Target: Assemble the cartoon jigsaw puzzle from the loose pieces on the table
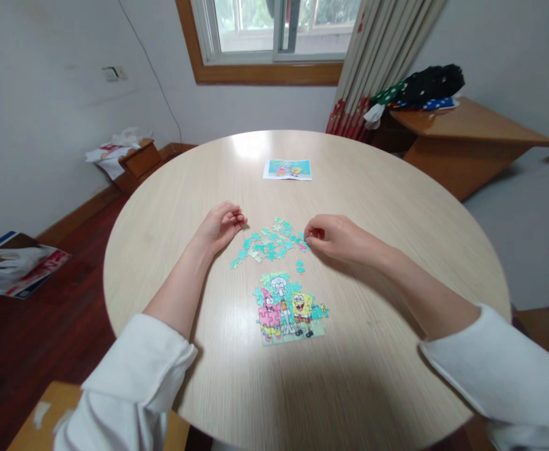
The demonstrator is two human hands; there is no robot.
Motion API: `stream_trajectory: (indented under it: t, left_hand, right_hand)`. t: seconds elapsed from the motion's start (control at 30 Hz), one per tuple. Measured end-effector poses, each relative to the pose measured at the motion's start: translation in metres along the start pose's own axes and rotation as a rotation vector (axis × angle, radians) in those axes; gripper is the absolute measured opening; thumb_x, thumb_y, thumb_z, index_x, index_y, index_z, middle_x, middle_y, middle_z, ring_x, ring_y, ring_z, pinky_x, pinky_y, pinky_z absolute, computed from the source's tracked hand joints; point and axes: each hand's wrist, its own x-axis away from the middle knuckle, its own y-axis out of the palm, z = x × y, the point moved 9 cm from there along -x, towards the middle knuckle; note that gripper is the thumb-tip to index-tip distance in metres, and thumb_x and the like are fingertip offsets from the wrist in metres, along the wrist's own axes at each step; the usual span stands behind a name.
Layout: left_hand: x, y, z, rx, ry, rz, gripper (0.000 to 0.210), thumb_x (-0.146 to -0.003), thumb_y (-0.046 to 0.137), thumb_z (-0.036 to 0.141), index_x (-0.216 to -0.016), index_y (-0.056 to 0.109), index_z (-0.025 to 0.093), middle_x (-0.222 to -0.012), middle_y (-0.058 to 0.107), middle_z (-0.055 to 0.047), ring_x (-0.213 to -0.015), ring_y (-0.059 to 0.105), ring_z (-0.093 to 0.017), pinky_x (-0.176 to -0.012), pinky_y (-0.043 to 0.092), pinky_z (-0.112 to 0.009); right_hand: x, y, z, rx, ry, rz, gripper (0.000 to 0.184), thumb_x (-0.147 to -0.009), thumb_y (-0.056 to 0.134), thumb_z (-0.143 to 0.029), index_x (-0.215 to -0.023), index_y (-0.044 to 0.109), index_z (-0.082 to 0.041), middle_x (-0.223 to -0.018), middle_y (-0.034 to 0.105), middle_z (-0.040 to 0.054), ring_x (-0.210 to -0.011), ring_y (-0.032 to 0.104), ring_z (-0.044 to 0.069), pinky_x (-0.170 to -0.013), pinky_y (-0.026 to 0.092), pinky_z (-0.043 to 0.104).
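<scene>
A partly joined jigsaw puzzle (290,313) lies flat on the round table, showing a pink starfish, a grey-white figure and a yellow sponge. Beyond it spreads a pile of loose, mostly turquoise puzzle pieces (271,241). My left hand (222,227) rests on its side left of the pile, fingers loosely curled with nothing seen in them. At the pile's right edge, my right hand (333,237) pinches a puzzle piece (306,239), largely covered by the fingertips. A small turquoise clump of pieces (300,267) sits between pile and puzzle.
The pale wooden table (396,207) has a printed reference picture (287,169) at its far side. Behind stand a window and a curtain (372,69). A brown cabinet (471,122) bearing cloths is at right; a plastic bag (9,263) lies on the left.
</scene>
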Motion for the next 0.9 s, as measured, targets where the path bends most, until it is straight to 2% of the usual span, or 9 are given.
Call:
stream_trajectory:
  t: [0.17,0.43,0.9]
  left_hand:
    - [-0.001,-0.001,0.000,-0.009,0.006,-0.009,0.014,-0.059,0.065,0.010,-0.057,0.053,0.015,-0.061,0.053,0.001,-0.058,0.049,-0.009,-0.070,0.046,-0.028]
    - [-0.002,0.000,0.000,-0.002,0.013,-0.026,0.013,-0.057,0.067,0.011,-0.056,0.054,0.015,-0.060,0.053,0.001,-0.057,0.048,-0.008,-0.070,0.046,-0.028]
    - [0.000,0.000,0.001,-0.019,0.008,-0.004,0.013,-0.060,0.065,0.011,-0.058,0.052,0.016,-0.062,0.052,0.001,-0.057,0.049,-0.009,-0.071,0.047,-0.029]
  right_hand:
    - [0.000,0.009,-0.003,0.021,-0.020,-0.087,0.009,-0.083,0.060,-0.026,-0.080,0.065,-0.019,-0.082,0.066,0.0075,-0.072,0.057,0.018,-0.068,0.044,0.031]
    - [-0.002,0.012,-0.001,0.008,0.012,-0.142,0.010,-0.083,0.062,-0.025,-0.083,0.067,-0.017,-0.084,0.066,0.0083,-0.073,0.057,0.017,-0.068,0.042,0.030]
    - [-0.002,0.011,0.004,-0.041,0.064,-0.120,0.009,-0.080,0.066,-0.026,-0.078,0.062,-0.018,-0.081,0.065,0.0064,-0.071,0.055,0.017,-0.066,0.040,0.030]
